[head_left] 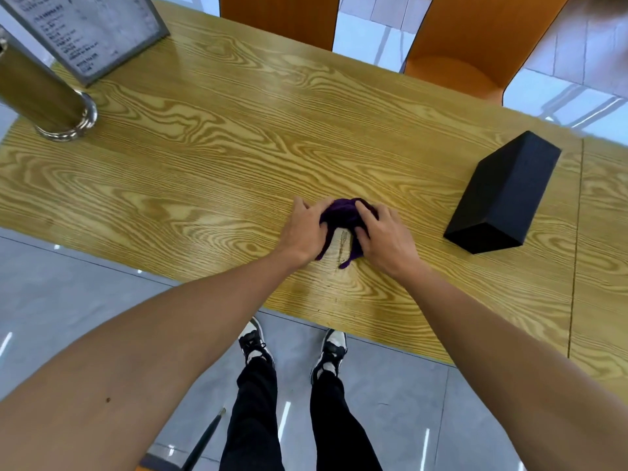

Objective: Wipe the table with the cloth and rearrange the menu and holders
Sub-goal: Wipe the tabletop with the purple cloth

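A small dark purple cloth (pixel 341 214) lies bunched on the wooden table (pixel 210 158), near its front edge. My left hand (pixel 303 230) grips the cloth's left side and my right hand (pixel 385 237) grips its right side; both rest on the table. Part of the cloth is hidden under my fingers. A framed grey menu (pixel 98 32) stands at the far left corner. In front of it stands a tall metal cylinder holder (pixel 40 93). A black box holder (pixel 503 195) lies on the table to the right of my hands.
Two orange chairs (pixel 472 45) stand behind the table's far edge. A seam (pixel 577 239) crosses the tabletop at the right. My legs and shoes are on the grey tiled floor (pixel 68 294) below the near edge, beside a thin dark stick (pixel 204 440).
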`<state>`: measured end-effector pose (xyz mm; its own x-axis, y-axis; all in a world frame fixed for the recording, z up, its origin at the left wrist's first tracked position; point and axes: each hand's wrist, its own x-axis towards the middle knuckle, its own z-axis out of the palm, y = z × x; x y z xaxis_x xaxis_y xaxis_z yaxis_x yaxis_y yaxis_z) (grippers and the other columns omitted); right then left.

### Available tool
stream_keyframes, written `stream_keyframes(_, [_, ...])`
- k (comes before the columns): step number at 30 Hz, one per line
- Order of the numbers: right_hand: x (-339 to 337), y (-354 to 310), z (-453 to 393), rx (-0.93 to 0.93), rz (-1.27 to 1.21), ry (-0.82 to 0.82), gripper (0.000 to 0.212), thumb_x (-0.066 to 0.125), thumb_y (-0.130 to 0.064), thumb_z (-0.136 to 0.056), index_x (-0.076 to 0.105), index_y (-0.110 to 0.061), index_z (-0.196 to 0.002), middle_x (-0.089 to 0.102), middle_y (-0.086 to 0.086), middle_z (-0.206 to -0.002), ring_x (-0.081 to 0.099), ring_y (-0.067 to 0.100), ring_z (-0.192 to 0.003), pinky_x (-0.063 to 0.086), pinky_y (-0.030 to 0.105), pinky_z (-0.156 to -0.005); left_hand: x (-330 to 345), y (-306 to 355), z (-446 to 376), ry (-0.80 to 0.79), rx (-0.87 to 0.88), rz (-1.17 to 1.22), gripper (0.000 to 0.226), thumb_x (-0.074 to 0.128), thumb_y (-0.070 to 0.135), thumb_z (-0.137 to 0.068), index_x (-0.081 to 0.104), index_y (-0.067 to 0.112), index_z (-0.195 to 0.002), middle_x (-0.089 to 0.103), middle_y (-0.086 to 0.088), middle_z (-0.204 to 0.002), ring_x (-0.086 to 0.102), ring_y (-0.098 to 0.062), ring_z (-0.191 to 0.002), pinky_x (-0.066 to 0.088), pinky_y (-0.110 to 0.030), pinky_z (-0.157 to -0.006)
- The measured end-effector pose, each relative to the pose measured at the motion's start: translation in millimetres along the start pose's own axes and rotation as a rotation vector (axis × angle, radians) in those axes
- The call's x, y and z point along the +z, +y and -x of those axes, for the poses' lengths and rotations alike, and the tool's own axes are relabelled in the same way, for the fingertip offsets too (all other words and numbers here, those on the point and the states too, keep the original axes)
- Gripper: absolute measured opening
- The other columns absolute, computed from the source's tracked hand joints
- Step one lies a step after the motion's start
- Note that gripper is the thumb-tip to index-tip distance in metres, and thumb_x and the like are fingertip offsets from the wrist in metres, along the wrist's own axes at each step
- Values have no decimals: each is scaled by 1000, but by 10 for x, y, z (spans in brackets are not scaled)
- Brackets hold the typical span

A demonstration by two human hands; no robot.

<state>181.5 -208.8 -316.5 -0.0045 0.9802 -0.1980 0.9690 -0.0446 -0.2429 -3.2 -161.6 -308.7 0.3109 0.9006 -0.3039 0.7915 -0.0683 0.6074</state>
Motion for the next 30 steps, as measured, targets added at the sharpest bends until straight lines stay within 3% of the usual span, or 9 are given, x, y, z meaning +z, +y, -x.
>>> stream_keyframes(2, [35, 9, 8, 19, 0, -53, 53, 47, -36, -102, 39, -16, -151, 47, 16, -143, 43, 38, -127, 50, 49, -94, 40, 6, 1, -3, 14, -90, 45, 54, 22, -98, 51, 31, -142, 43, -6, -118, 60, -25, -88, 55, -39, -79])
stream_keyframes(6, [33, -134, 33, 58, -35, -84, 53, 46, -34, -102, 40, -11, -150, 46, 18, -140, 43, 38, -122, 47, 47, -95, -6, 58, 24, -39, 27, -197, 38, 53, 34, -98, 55, 31, -136, 47, -4, -119, 64, -26, -87, 55, -41, -74])
stream_keyframes(10, [94, -277, 254, 111, -101, -86, 52, 49, -32, -102, 41, -9, -149, 47, 19, -130, 47, 36, -113, 50, 45, -87, 18, -1, 173, -21, 44, -331, 38, 51, 42, -97, 57, 38, -134, 52, 0, -118, 59, -26, -100, 46, -44, -86])
stream_keyframes(14, [153, -420, 487, 134, -111, -78, 52, 52, -28, -101, 43, -8, -148, 49, 21, -125, 49, 37, -112, 52, 45, -81, 155, -53, 479, 13, 60, -408, 48, 55, 33, -96, 45, 34, -143, 47, -5, -130, 47, -31, -112, 44, -47, -90])
stream_keyframes(18, [208, -496, 709, 121, -20, -63, 54, 59, -22, -97, 45, -8, -147, 51, 20, -133, 50, 38, -118, 52, 47, -86, 338, -167, 852, 52, 166, -518, 84, 77, 16, -80, 33, 17, -151, 43, -16, -142, 40, -35, -128, 36, -49, -107])
stream_keyframes(23, [329, -593, 1044, 144, 7, -64, 62, 73, -12, -87, 50, -10, -144, 54, 15, -142, 52, 35, -125, 54, 49, -93, 404, -341, 1149, 41, 210, -447, 83, 71, -5, -79, 37, 14, -152, 39, -20, -154, 37, -36, -142, 35, -44, -115])
stream_keyframes(28, [347, -776, 1353, 212, -124, -171, 87, 86, -7, -71, 47, -13, -148, 43, 11, -156, 41, 32, -142, 56, 45, -94, 464, -394, 1483, -8, 217, -402, 89, 75, -10, -71, 42, 14, -150, 45, -22, -150, 43, -37, -139, 36, -44, -113])
stream_keyframes(30, [336, -779, 1387, 203, -134, -172, 85, 85, -3, -72, 48, -14, -148, 45, 10, -155, 42, 32, -142, 56, 45, -95, 453, -418, 1505, -25, 217, -400, 86, 78, -7, -71, 45, 14, -148, 46, -22, -149, 45, -38, -137, 39, -45, -112])
